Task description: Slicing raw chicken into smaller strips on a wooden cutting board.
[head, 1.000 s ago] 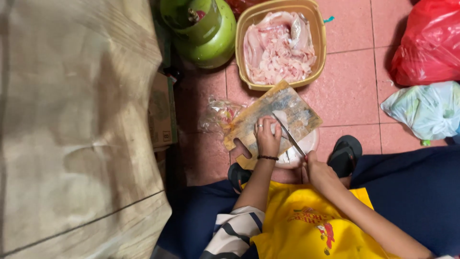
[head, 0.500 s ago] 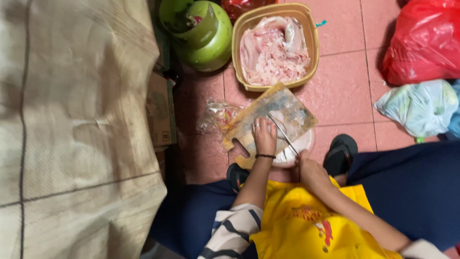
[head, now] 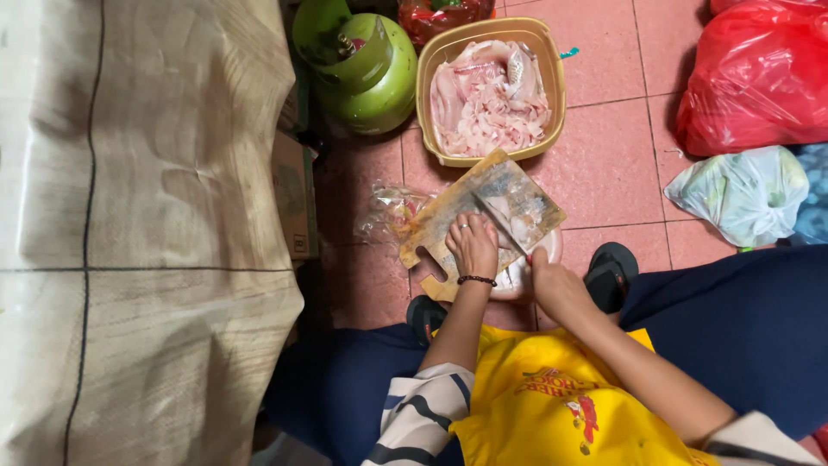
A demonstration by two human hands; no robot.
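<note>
A wooden cutting board (head: 448, 216) lies on the pink tiled floor in front of my knees. My left hand (head: 472, 246) presses flat on a pale piece of raw meat (head: 528, 213) on the board. My right hand (head: 552, 280) is closed on the handle of a knife (head: 500, 226), and its blade reaches across the board beside my left fingers. Beyond the board stands a yellow tub (head: 552, 82) filled with pale raw meat (head: 487, 99).
A green gas cylinder (head: 362, 65) stands left of the tub. A crumpled clear plastic bag (head: 388, 211) lies by the board. Red bag (head: 759, 73) and a whitish bag (head: 742, 194) sit at right. A large woven sack (head: 138, 233) fills the left side.
The view has shifted slightly. Both hands stay on the board, and the knife blade has moved a little across the meat.
</note>
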